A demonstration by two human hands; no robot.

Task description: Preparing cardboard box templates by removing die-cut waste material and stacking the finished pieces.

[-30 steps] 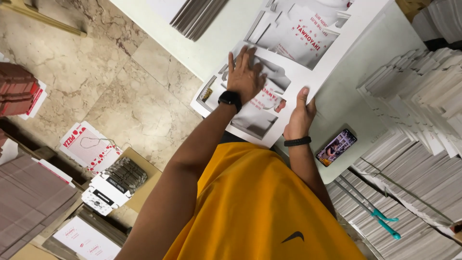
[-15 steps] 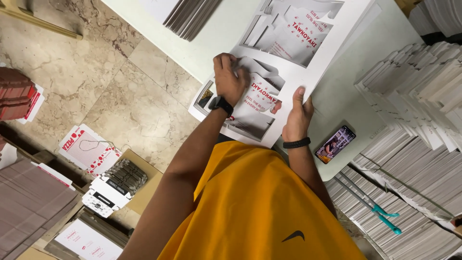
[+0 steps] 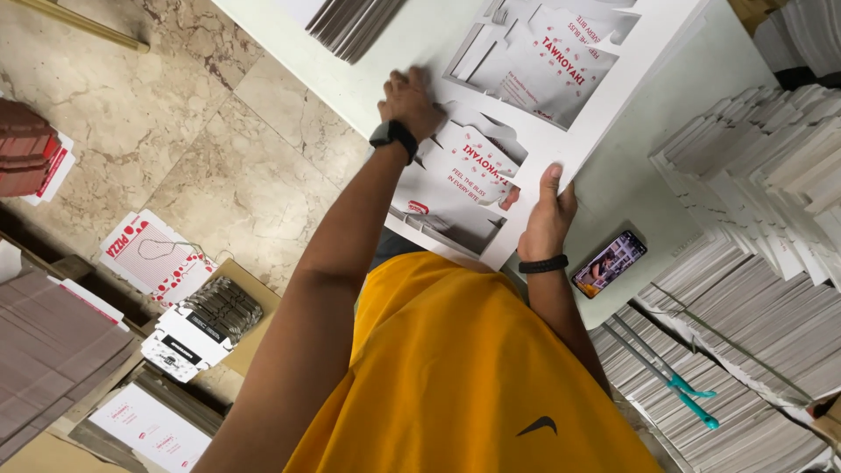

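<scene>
Your left hand (image 3: 410, 103) lies flat and open on the big white card sheet (image 3: 491, 166). Your right hand (image 3: 545, 215) pinches its edge, near the phone (image 3: 609, 263).

Left hand (image 3: 410, 103): arm stretched forward, palm down, fingers spread flat, black watch on wrist | Right hand (image 3: 545, 219): arm bent close to torso, thumb up, fingers curled in a grip, black band on wrist
</scene>
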